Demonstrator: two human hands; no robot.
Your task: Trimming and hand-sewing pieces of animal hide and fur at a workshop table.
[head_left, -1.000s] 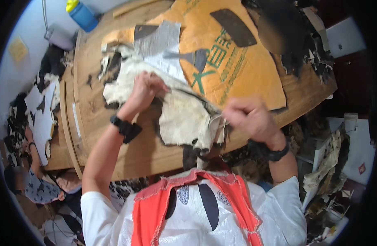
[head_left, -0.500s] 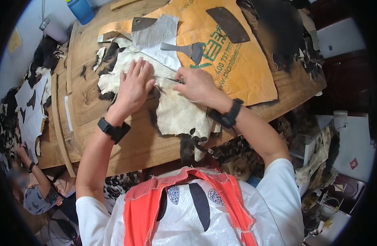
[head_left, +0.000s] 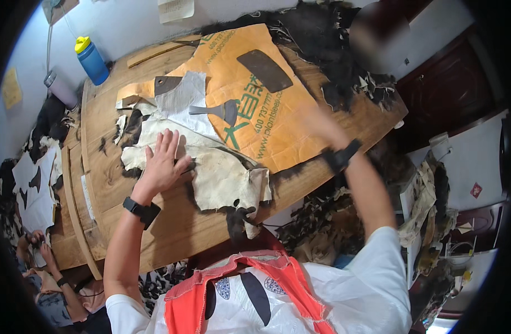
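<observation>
My left hand (head_left: 162,167) lies with spread fingers on a cream-coloured piece of hide (head_left: 219,181) with dark hair at its edges. The hide's lower end hangs over the table's front edge. Smeared by motion, my right hand (head_left: 325,125) is above the right part of an orange printed sheet (head_left: 286,147); its fingers and anything in them cannot be made out. On that sheet rest a fan-bladed scraper (head_left: 225,111) and a dark, curved flat plate (head_left: 265,70). Beside the scraper lies a silvery-white sheet (head_left: 183,100), with a dark plate (head_left: 167,84) at its upper left.
A blue bottle with a yellow cap (head_left: 92,61) and a pale tumbler (head_left: 60,89) stand at the back left. Wooden strips (head_left: 77,211) run along the table's left side. Dark furry hides (head_left: 316,39) pile up at the back. Another person's hands (head_left: 41,245) work at lower left.
My right hand has left the hide, where it held a thin pointed blade, and moved right over the orange sheet. My left hand stays on the hide. The whole view has shifted.
</observation>
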